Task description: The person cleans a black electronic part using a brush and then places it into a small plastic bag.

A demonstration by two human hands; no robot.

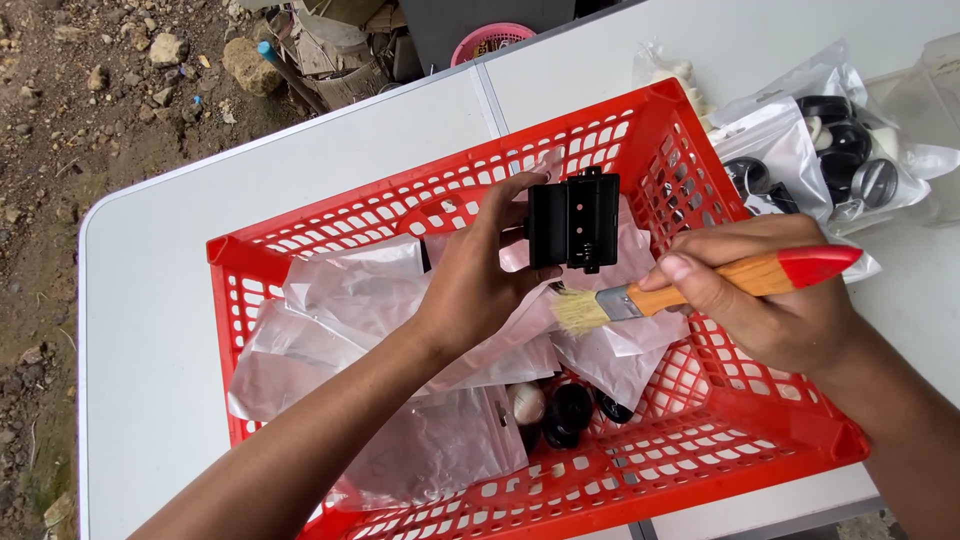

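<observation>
My left hand (480, 275) holds a small black plastic box-shaped part (573, 220) up over a red plastic crate (700, 465). In my right hand (770, 300) is a paintbrush (700, 285) with a wooden handle, a red end and pale bristles. The bristles sit just below the black part, near my left thumb. Under both hands the crate holds several clear plastic bags (360, 300) and a few black round parts (572, 412).
The crate stands on a white folding table (150, 330). Clear bags of black and white round parts (840, 150) lie on the table at the right. Beyond the table's far edge are bare ground with stones (165, 47) and a pink basket (490, 40).
</observation>
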